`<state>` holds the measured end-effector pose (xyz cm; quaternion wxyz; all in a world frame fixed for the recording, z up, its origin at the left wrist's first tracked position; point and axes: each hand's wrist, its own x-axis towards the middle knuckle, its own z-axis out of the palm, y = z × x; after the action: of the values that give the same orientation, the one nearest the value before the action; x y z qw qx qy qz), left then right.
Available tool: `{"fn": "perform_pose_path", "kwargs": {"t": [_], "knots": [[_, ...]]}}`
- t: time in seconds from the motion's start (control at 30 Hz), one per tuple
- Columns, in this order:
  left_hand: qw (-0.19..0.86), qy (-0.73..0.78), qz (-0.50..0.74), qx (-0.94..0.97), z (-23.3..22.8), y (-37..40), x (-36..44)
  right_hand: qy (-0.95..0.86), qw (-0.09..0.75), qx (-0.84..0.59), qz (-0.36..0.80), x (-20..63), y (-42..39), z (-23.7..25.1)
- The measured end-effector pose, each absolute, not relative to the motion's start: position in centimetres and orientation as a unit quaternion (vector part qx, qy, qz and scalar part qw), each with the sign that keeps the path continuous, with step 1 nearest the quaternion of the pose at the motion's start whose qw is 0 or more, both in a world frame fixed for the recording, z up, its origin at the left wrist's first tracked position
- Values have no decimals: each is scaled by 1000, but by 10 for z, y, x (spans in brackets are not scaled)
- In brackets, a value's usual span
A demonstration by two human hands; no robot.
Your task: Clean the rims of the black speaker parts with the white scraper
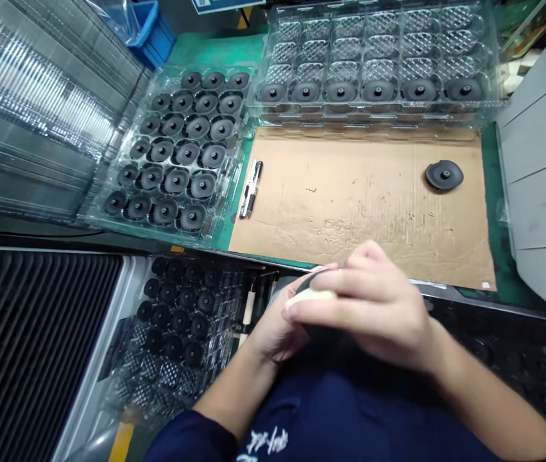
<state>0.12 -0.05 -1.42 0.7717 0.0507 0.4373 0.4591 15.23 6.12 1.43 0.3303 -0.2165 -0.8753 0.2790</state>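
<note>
Close to my body, in the head view, my left hand is closed around a dark grey rounded part, mostly hidden by fingers. My right hand bends over it from the right, pinching a small cream-coloured piece against the part. Whether that piece is a pad or a folded cloth I cannot tell. A similar dark rounded part with a central knob lies alone at the right of the cardboard sheet.
Two pens or slim tools lie on the cardboard's left edge. A clear tray of dark parts stands left, another clear tray behind. Stacked clear trays, a blue bin and a grey bin flank the bench.
</note>
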Motion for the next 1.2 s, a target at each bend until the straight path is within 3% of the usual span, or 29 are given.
{"fn": "perform_pose_path", "kwargs": {"t": [0.17,0.33,0.43,0.5,0.67,0.87,1.03,1.2], "knots": [[799,343,491,61,-16,-5,-7,-819,303,-362,327,176,67,-16],[803,336,489,64,-18,-7,-12,-727,266,-450,445,193,38,-57],[809,317,490,65,-18,-6,-10,-700,253,-513,428,194,30,-56],[813,310,488,63,-18,-6,-7,-690,297,-539,380,189,32,-39],[787,356,500,63,-18,-8,-3,-781,396,-375,306,158,37,8],[736,400,537,101,-15,-11,-11,-821,279,-378,324,142,42,11],[689,397,591,131,-11,-6,-4,-778,412,-401,253,135,26,7],[699,389,587,129,-11,0,-5,-721,374,-411,414,151,15,1]]}}
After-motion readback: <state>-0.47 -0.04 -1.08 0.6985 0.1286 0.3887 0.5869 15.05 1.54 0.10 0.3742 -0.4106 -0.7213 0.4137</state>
